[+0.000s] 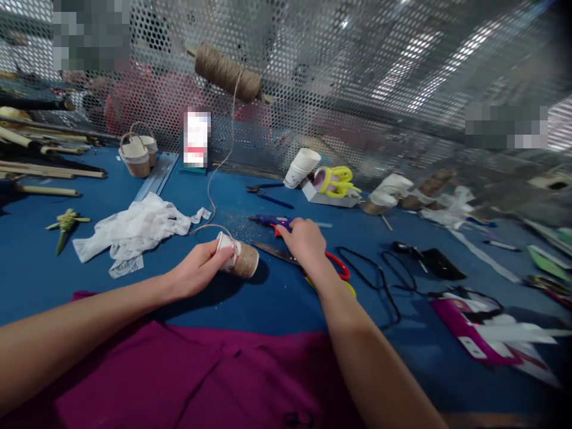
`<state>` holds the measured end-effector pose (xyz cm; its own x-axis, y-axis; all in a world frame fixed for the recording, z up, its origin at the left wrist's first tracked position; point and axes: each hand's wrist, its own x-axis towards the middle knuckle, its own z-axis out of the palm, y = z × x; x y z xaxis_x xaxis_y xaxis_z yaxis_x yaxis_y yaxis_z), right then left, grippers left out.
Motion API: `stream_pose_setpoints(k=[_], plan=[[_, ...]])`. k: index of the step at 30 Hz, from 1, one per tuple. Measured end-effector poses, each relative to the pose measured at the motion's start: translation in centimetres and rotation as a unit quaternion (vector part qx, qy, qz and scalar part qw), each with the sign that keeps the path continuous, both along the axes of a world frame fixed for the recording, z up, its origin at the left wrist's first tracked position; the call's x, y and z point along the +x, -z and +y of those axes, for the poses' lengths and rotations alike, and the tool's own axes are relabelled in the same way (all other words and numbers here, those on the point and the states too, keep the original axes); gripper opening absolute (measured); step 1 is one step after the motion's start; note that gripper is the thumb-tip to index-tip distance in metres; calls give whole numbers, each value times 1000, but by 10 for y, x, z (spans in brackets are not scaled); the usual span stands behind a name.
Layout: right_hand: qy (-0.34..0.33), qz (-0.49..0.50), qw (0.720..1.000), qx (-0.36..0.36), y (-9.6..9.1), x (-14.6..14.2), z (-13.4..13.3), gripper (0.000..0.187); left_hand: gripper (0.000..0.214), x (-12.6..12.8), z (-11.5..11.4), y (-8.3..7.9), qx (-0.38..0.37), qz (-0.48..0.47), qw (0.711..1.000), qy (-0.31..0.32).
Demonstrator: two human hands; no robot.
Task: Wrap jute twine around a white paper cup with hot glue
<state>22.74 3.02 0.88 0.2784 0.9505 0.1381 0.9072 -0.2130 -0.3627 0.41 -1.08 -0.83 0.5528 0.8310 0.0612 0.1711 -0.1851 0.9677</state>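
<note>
My left hand [199, 268] is closed round a paper cup [239, 257] lying on its side on the blue table [277, 298]; most of the cup is wrapped in brown twine. A strand of twine [222, 167] runs from the cup up to a spool [227, 74] hung on the mesh wall. My right hand [304, 241] rests with fingers curled on the handle of a blue glue gun [268, 221] lying on the table. Scissors with red handles [290, 258] lie under that wrist.
White lace cloth [134, 229] lies to the left. Small twine-wrapped cup baskets [136, 158] stand at the back left beside bamboo sticks [49, 173]. Stacked white cups [301, 168], a yellow-handled tool [337, 180], a black cable [379, 280] and paper scraps [491, 333] fill the right side.
</note>
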Motion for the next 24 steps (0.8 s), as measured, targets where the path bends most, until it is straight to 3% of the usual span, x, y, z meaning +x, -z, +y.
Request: stream_pose_setpoints(k=[4, 7, 9, 14, 20, 24], plan=[[-152, 57, 986, 21, -18, -24, -16, 25, 39, 1, -3, -1, 12, 11, 1000, 16], [-284, 126, 950, -10, -29, -47, -32, 22, 36, 2, -6, -2, 36, 56, 997, 24], [-332, 190, 924, -19, -31, -58, -41, 24, 35, 1, -8, -4, 61, 84, 994, 37], [-324, 313, 889, -79, -28, -60, -48, 17, 33, 1, -10, -9, 74, 90, 992, 57], [-277, 387, 879, -36, -26, -46, -48, 22, 29, 2, -7, -6, -80, 4, 996, 30], [-269, 377, 886, -19, -25, -44, -48, 21, 27, 2, -7, -4, -134, -39, 989, 39]])
